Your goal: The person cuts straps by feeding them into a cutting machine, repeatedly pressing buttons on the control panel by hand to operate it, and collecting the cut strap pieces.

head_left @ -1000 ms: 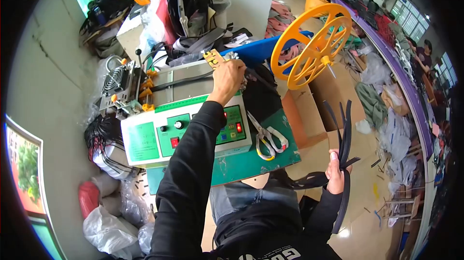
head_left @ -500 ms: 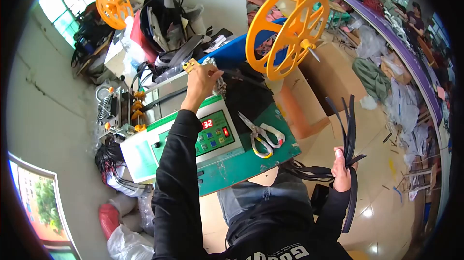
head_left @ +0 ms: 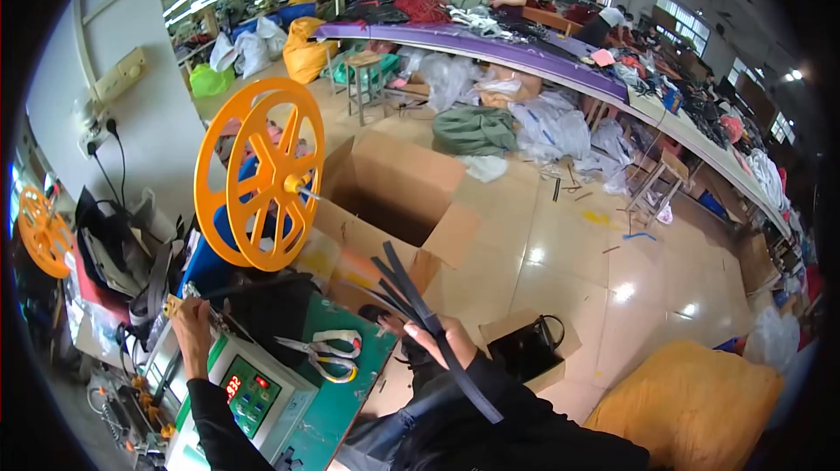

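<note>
My left hand (head_left: 191, 331) is at the far end of a strap-cutting machine (head_left: 249, 401) with a green panel and red digits. Its fingers are curled beside a small brass-coloured part (head_left: 172, 305); what lies under them is hidden. My right hand (head_left: 446, 341) is closed round a bunch of flat black straps (head_left: 420, 305), held out over the floor beside the bench. The strap ends fan out above the hand, and one longer length hangs below it. White-and-yellow-handled scissors (head_left: 324, 354) lie on the green bench top (head_left: 350, 392), between my two hands.
A yellow reel (head_left: 289, 181) stands beyond the bench, next to an open cardboard box (head_left: 394, 160). A black bag (head_left: 529, 341) sits in a smaller box on the right. An orange-yellow sack (head_left: 691, 405) is at lower right. A long purple-edged table (head_left: 490, 51) crosses behind, with people beyond.
My head has turned right, so the machine and reel now sit further left in view. My left hand remains at the machine's far end; my right hand still holds the straps.
</note>
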`<state>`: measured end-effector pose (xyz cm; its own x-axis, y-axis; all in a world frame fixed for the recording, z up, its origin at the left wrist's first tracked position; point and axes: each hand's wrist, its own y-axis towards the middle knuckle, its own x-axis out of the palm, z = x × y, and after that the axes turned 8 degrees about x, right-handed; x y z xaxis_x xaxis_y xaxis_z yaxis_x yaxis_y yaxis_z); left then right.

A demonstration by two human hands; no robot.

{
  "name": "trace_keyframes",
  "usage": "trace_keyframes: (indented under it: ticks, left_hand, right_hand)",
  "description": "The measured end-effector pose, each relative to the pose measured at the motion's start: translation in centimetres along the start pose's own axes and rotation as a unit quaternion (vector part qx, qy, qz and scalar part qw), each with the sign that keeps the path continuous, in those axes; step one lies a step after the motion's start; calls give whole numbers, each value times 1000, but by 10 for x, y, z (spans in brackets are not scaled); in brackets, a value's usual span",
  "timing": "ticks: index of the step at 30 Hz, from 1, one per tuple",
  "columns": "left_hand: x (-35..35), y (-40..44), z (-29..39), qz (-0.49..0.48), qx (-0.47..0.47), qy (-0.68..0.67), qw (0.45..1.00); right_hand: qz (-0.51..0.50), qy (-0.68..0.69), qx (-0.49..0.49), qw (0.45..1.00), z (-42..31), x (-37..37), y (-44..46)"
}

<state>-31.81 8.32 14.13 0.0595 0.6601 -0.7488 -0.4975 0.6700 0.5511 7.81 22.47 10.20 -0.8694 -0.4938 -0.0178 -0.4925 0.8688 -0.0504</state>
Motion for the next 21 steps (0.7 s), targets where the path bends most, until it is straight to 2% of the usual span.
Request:
trace_keyframes:
  ticks: [7, 11, 16, 17, 18, 20, 21]
  left_hand:
    - [1, 0, -1, -10, 10, -12, 1000]
    - [11, -9, -10, 31, 51, 21, 998]
    - [3, -34, 30, 91, 79, 47, 992]
    - [-7, -43, 44, 33, 40, 41, 998]
    - [-19, -55, 57, -27, -8, 41, 999]
    - [-21, -87, 74, 3, -7, 29, 1000]
    - [-28, -104, 86, 8, -30, 14, 999]
  right_hand:
    - [-21, 0, 5, 1000, 16, 4, 1]
    - [-80, -7, 71, 994, 3, 7, -6]
    - [-61, -73, 12, 995, 25, 13, -6]
    - [-56, -77, 18, 995, 25, 14, -7]
    - [-58, -82, -17, 995, 32, 16, -3]
    - [10, 40, 52, 998, 34, 26, -7]
    - [-49, 40, 90, 994, 23, 30, -15]
